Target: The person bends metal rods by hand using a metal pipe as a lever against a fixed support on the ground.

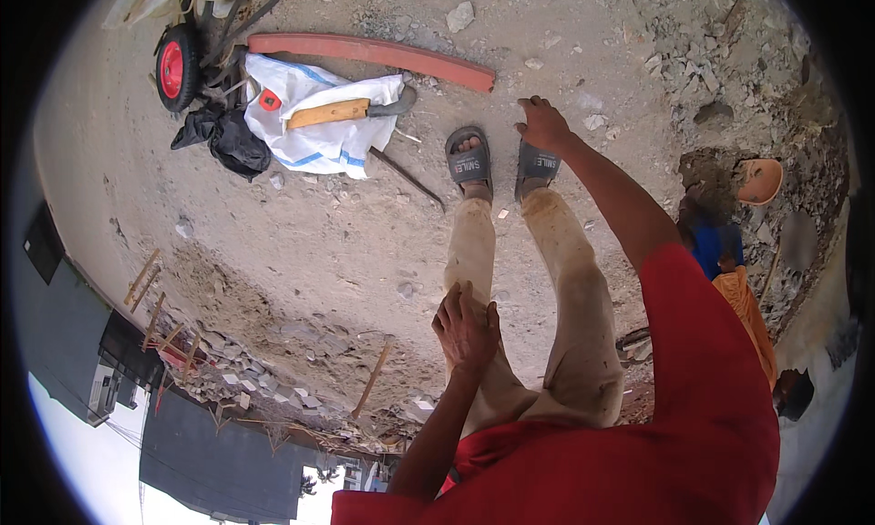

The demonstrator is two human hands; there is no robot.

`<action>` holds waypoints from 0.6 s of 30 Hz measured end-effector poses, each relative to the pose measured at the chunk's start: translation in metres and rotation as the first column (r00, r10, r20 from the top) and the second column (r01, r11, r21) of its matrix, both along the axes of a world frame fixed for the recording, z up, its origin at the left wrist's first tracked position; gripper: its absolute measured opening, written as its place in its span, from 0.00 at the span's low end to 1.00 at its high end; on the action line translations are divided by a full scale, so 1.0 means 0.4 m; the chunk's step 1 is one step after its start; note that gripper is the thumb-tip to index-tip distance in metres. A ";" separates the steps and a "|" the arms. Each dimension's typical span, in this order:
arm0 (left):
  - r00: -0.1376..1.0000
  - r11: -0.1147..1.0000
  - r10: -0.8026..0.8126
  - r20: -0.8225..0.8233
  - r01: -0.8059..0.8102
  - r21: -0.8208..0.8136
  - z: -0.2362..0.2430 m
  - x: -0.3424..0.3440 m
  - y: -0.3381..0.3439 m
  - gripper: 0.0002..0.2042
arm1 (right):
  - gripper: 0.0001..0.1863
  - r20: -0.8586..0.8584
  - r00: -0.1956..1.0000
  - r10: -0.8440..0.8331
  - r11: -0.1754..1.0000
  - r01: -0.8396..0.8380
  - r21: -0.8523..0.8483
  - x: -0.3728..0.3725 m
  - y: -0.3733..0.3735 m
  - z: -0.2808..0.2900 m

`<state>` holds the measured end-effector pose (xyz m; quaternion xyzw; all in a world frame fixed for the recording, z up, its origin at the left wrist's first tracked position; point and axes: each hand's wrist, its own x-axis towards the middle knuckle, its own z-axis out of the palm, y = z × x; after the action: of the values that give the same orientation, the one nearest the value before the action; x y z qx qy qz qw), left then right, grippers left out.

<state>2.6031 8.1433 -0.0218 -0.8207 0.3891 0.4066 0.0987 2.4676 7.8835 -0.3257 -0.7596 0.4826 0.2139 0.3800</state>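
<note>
My left hand [465,334] rests on my beige left trouser leg [474,242], fingers apart and slightly bent. My right hand [545,124] reaches out over my right grey sandal [533,160], holding nothing, with fingers apart; whether it touches anything is unclear. To the left of my feet lies a white sack [328,160] with blue stripes. A tool with a wooden handle [324,111] and grey metal head lies on it, beside a small red object [269,99]. A dark bar [410,180] lies below the sack, and a long reddish beam [365,49] above it.
A wheel [178,66] with red hub and black bags [232,147] lie at upper left. At right, another person [715,242] in blue and orange is beside a dug, rubble edge with a pinkish bowl [758,179]. Wooden stakes [372,379] line rubble behind me, near grey buildings.
</note>
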 end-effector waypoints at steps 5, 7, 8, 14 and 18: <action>0.999 0.998 0.045 0.029 -0.046 0.031 -0.004 0.015 -0.011 0.27 | 0.44 0.088 0.994 0.067 0.970 -0.044 -0.238 0.250 -0.044 -0.266; 0.998 0.998 0.051 0.039 -0.053 0.037 -0.004 0.023 -0.025 0.26 | 0.53 -0.016 0.994 0.104 0.978 -0.105 -0.180 0.319 -0.057 -0.316; 0.997 0.997 0.063 0.038 -0.065 0.050 -0.003 0.025 -0.033 0.26 | 0.53 -0.060 0.994 0.094 0.972 -0.105 -0.210 0.330 -0.054 -0.338; 0.997 0.997 0.071 0.039 -0.072 0.008 -0.005 0.037 -0.037 0.26 | 0.35 -0.098 0.972 0.212 0.967 -0.223 -0.123 0.362 -0.080 -0.293; 0.998 0.998 0.055 0.039 -0.054 -0.011 0.017 0.042 -0.028 0.24 | 0.35 0.118 0.993 -0.022 0.976 -0.004 0.218 0.355 -0.122 -0.069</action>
<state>2.6200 8.1319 -0.0151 -0.8394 0.3666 0.3908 0.0910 2.6095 7.8345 -0.3535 -0.7225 0.4360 0.2178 0.4904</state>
